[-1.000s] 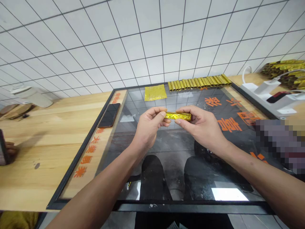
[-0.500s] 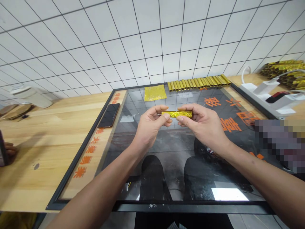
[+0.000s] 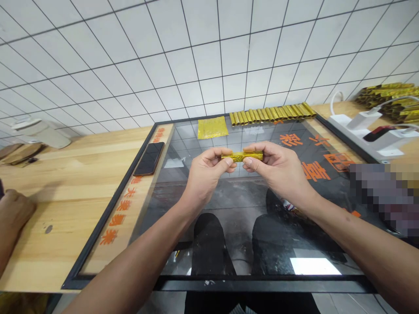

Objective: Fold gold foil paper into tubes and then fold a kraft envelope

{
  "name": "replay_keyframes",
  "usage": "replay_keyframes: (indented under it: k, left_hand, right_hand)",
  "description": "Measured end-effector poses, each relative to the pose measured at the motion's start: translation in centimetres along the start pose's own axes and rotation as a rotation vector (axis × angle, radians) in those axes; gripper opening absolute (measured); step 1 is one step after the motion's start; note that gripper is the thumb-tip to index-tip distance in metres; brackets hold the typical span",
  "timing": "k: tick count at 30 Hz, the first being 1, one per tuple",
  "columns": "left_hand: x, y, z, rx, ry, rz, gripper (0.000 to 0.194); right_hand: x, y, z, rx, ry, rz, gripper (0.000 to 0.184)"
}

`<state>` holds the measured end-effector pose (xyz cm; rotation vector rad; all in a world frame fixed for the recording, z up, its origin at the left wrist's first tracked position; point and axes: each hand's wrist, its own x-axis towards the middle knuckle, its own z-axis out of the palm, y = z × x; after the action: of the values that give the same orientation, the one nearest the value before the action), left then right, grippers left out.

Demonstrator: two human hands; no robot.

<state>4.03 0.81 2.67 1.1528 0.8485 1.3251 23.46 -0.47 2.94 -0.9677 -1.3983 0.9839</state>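
Note:
My left hand and my right hand hold a short gold foil roll level between them, pinching its ends with thumbs and fingertips. The roll hangs above a glass-topped table. Beyond my fingers, a row of several similar gold rolls lies along the far edge of the glass. A flat sheet of gold foil lies to its left. Neither hand touches these.
A black phone lies on the left border. A co-worker's hand rests on the wooden tabletop. A heap of gold rolls and a white power strip sit at the right. A pixelated patch hides the right edge.
The gold roll has gone from slightly tilted to level, and both hands have shifted slightly up. At the far left, the co-worker's hand has come further into view.

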Motion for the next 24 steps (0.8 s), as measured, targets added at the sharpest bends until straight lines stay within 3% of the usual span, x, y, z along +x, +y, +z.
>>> replay_keyframes:
  k: [3, 10, 24]
  left_hand:
    - [0.02, -0.06, 0.11, -0.016, 0.028, 0.055, 0.040]
    - [-0.31, 0.11, 0.15, 0.037, 0.033, 0.103, 0.022]
    - [-0.41, 0.42, 0.36, 0.016, 0.059, 0.098, 0.021]
  right_hand:
    - [0.26, 0.13, -0.13, 0.034, 0.015, 0.024, 0.030]
    - [0.37, 0.09, -0.30, 0.050, 0.012, 0.020, 0.031]
    - [0.24, -0.06, -0.22, 0.008, 0.014, 0.010, 0.031]
